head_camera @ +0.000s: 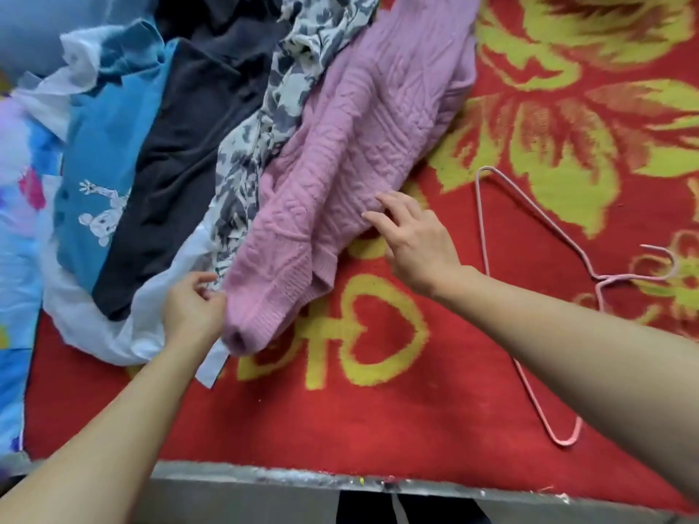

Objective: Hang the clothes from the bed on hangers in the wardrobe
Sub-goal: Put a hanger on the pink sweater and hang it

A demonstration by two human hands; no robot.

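Item: lilac cable-knit sweater (340, 153), lying crumpled on a red floral blanket (378, 410) at the outer side of a heap of clothes, with its ribbed hem towards the bed's near edge. Handling, as judged: soft, thick and limp, moderately heavy for a garment, with no stiffness of its own. It is likely to sag and stretch if lifted by one point, so it is best taken at the hem or shoulders with both hands. The knit should grip rather than slide. Left hand (193, 308): at the hem's far-left corner, fingers (204, 293) curled in with the thumb, apparently pinching the edge of the rib. Right hand (420, 247): at the sweater's right flank, above the hem, fingers (393, 202) straight and spread, tips touching or just meeting the knit, nothing held. Pink wire hanger (566, 441): flat on the blanket to the right of the sweater, apart from it, partly under the right forearm, untouched. Left of the sweater, overlapping in turn: a grey-and-white patterned garment (264, 119), a dark garment (181, 164), a blue top with a cartoon print (102, 153) and white fabric (113, 327) beneath. No wardrobe in view.
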